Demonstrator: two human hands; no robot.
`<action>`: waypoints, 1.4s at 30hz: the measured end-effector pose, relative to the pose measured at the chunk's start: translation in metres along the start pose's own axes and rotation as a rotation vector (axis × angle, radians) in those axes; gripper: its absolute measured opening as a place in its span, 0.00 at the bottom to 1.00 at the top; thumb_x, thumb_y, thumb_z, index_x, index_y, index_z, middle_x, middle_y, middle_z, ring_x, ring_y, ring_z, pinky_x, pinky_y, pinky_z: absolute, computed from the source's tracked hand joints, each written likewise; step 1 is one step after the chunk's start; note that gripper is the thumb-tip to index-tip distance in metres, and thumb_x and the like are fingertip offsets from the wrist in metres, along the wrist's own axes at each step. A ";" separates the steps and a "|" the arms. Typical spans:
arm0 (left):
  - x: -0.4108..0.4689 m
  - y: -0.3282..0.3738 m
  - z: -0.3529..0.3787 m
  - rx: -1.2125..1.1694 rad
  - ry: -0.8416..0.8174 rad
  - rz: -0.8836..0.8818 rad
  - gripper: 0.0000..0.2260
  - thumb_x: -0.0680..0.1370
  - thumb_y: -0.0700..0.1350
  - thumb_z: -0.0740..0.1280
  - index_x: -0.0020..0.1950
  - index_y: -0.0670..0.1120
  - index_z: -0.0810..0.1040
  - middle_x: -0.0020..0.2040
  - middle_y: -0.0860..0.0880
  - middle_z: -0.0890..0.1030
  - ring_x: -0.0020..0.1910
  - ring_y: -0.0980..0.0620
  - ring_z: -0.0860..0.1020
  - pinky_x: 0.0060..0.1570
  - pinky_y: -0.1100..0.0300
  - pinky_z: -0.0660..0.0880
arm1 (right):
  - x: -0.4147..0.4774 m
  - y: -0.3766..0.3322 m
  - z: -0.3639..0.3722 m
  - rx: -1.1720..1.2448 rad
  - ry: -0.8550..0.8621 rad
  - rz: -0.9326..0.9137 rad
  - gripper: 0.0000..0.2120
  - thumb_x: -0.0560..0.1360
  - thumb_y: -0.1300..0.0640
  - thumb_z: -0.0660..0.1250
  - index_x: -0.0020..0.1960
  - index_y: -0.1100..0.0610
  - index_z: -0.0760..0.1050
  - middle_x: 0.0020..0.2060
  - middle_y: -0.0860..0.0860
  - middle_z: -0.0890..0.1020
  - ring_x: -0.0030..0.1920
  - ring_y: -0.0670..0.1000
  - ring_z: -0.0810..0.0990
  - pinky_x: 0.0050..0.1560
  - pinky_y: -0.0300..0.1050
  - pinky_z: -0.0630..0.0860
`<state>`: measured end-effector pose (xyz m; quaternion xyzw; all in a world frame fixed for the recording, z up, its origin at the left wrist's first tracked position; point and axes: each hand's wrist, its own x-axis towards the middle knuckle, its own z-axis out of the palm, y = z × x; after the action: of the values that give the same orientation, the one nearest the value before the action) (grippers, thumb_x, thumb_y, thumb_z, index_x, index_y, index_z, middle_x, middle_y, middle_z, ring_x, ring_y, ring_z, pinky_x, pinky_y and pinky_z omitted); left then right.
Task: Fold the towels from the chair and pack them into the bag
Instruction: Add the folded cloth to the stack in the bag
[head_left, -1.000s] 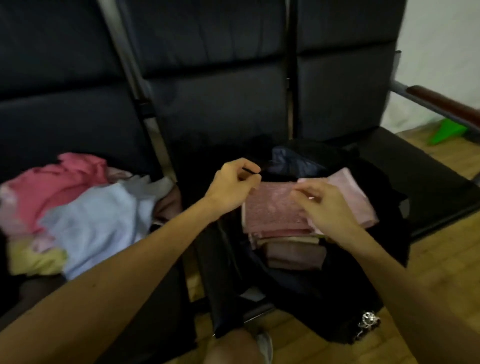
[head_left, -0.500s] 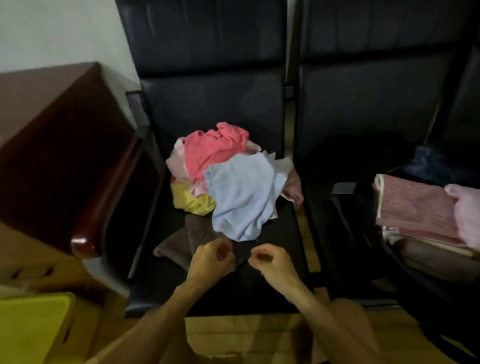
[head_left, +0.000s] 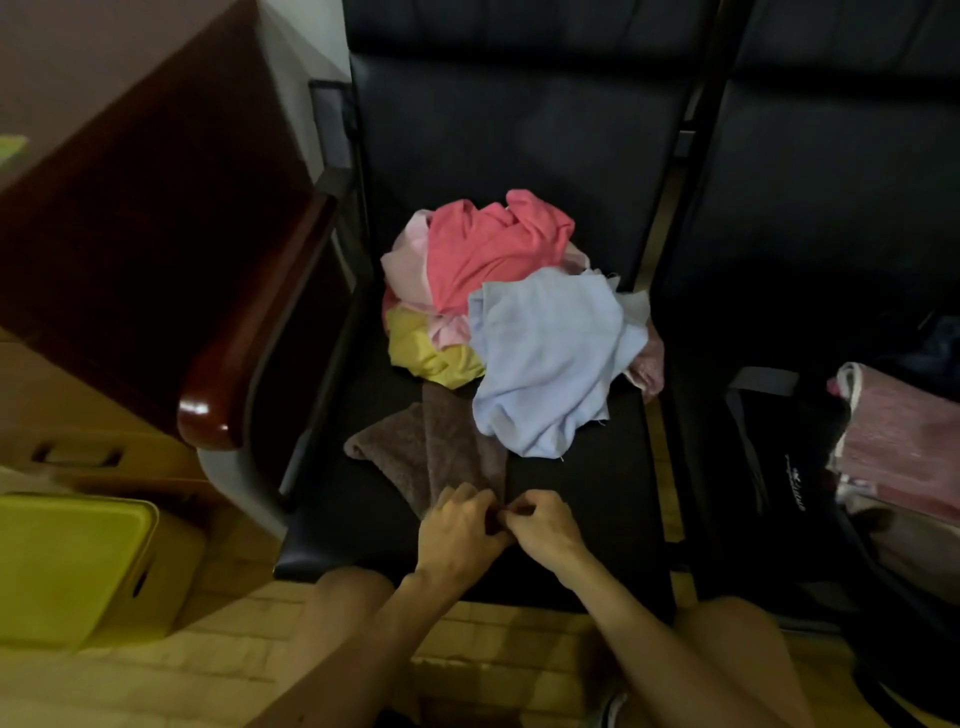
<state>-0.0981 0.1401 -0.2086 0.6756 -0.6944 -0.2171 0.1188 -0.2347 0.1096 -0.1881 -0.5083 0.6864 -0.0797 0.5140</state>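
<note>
Left hand (head_left: 460, 530) and right hand (head_left: 543, 530) both pinch the brown towel (head_left: 436, 447) at the edge farthest from the towel pile (head_left: 519, 312). It looks soft, limp and light, likely best lifted by its corners.

Bag (head_left: 779, 467) and folded towels (head_left: 904, 436) cut off right, brown towel (head_left: 441, 447) corner hidden

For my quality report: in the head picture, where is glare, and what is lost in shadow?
Head view: dim; small glare on the wooden armrest; the black bag nearly merges with the dark chair; the towel pile is readable; chair edges lean, from the wide lens.
</note>
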 end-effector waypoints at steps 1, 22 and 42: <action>-0.004 0.002 -0.002 0.004 0.026 0.012 0.11 0.77 0.56 0.66 0.53 0.52 0.79 0.54 0.53 0.77 0.54 0.54 0.74 0.48 0.62 0.73 | -0.005 -0.002 0.000 0.012 -0.012 0.008 0.04 0.75 0.54 0.69 0.49 0.52 0.81 0.44 0.47 0.83 0.47 0.46 0.81 0.52 0.45 0.80; -0.101 0.106 -0.220 -0.706 0.241 0.164 0.06 0.78 0.39 0.71 0.43 0.49 0.82 0.37 0.56 0.81 0.35 0.63 0.79 0.33 0.72 0.72 | -0.208 -0.105 -0.091 0.214 0.271 -0.683 0.02 0.76 0.58 0.70 0.47 0.54 0.78 0.40 0.49 0.80 0.42 0.46 0.79 0.42 0.37 0.74; -0.163 0.171 -0.285 -0.755 0.240 0.269 0.10 0.78 0.37 0.60 0.38 0.38 0.77 0.35 0.42 0.75 0.35 0.51 0.74 0.41 0.56 0.73 | -0.304 -0.076 -0.117 0.057 0.123 -0.826 0.27 0.69 0.42 0.75 0.63 0.52 0.74 0.54 0.47 0.82 0.56 0.48 0.81 0.56 0.44 0.80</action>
<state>-0.1090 0.2603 0.1415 0.5084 -0.6293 -0.3589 0.4655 -0.2931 0.2627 0.1037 -0.7205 0.4518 -0.3282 0.4110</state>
